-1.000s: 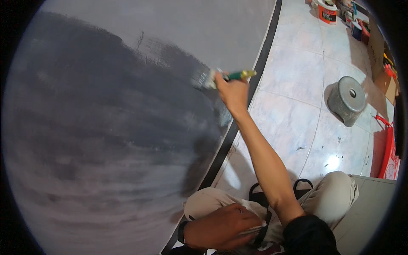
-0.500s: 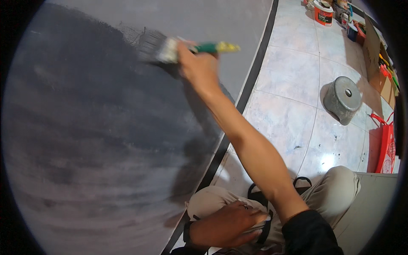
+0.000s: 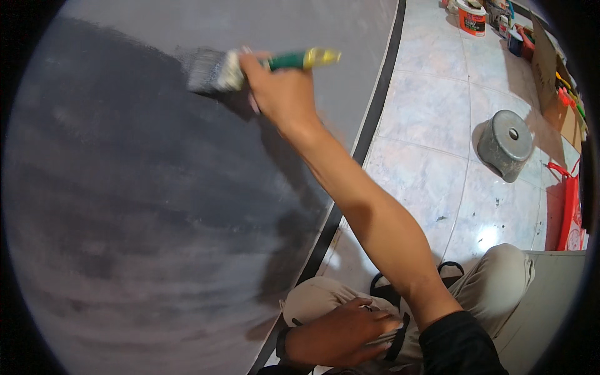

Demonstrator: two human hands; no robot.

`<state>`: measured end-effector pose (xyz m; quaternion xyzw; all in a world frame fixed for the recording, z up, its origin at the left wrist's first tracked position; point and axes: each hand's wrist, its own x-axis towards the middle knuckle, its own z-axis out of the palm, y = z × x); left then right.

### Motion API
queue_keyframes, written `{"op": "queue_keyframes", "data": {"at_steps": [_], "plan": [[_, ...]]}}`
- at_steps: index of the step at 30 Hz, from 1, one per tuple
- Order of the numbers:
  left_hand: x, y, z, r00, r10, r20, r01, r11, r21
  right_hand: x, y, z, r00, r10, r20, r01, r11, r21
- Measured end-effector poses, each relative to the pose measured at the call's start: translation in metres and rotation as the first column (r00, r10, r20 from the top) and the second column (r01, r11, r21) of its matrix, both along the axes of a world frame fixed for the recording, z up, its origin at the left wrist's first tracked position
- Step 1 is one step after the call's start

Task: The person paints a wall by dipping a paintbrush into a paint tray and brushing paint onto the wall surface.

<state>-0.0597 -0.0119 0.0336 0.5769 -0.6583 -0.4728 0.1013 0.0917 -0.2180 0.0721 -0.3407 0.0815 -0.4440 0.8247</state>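
Observation:
My right hand [image 3: 281,94] grips a wide paintbrush [image 3: 290,61] with a green and yellow handle. Its pale, paint-streaked bristles press on the wall [image 3: 125,156], along the ragged boundary between dark grey paint and lighter grey above. The wall's lower part is streaky pinkish grey. My left hand [image 3: 347,331] rests open on my lap near my left knee, fingers loosely spread over the beige trousers.
A dark baseboard strip [image 3: 378,106] borders the tiled floor [image 3: 425,106]. On it stand a grey round stool [image 3: 505,140], paint tubs [image 3: 472,19], a cardboard box [image 3: 544,81] with tools and a red bag [image 3: 569,212]. A pale step [image 3: 537,294] lies at lower right.
My right hand and brush have moved left and upward along the paint boundary. My left hand stays on my lap. The view has shifted slightly.

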Motion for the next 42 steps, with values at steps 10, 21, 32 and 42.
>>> {"op": "queue_keyframes", "data": {"at_steps": [10,21,32,42], "plan": [[0.007,0.006,-0.015,0.996,0.067,-0.059,-0.072,0.994,-0.083,0.007,0.002,-0.057,0.903,-0.35,-0.25,0.271,0.914,-0.301],[0.004,0.001,-0.012,0.996,0.055,-0.073,-0.055,0.998,0.008,0.008,-0.003,-0.128,0.809,-0.355,-0.469,0.286,0.934,-0.214],[0.006,-0.008,-0.017,0.99,0.124,0.065,-0.13,0.987,0.09,-0.007,-0.013,0.084,0.968,-0.244,-0.062,0.213,0.924,-0.318],[0.009,0.01,-0.035,0.984,0.148,-0.102,-0.154,0.987,-0.052,-0.02,-0.015,-0.069,0.806,-0.251,-0.536,0.164,0.965,-0.205]]}}
